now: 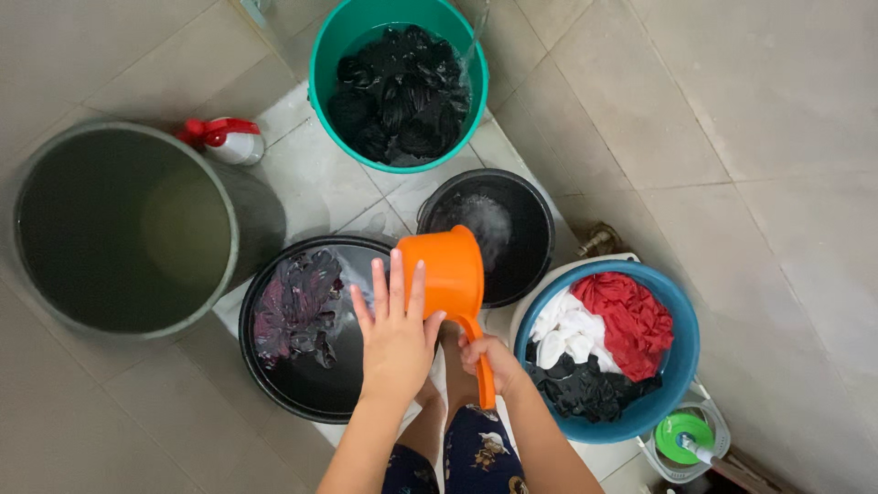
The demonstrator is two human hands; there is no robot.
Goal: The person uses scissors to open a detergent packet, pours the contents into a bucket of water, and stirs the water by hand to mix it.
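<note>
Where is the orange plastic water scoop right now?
In the head view's centre, the orange plastic water scoop is tilted over the small black bucket, its handle in the right hand, left hand against its side.

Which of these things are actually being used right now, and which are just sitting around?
In use:
right hand
orange plastic scoop
left hand
small black bucket
wide black basin

Lying about:
teal bucket of dark laundry
blue basin of clothes
big grey bin
red-capped bottle
</note>
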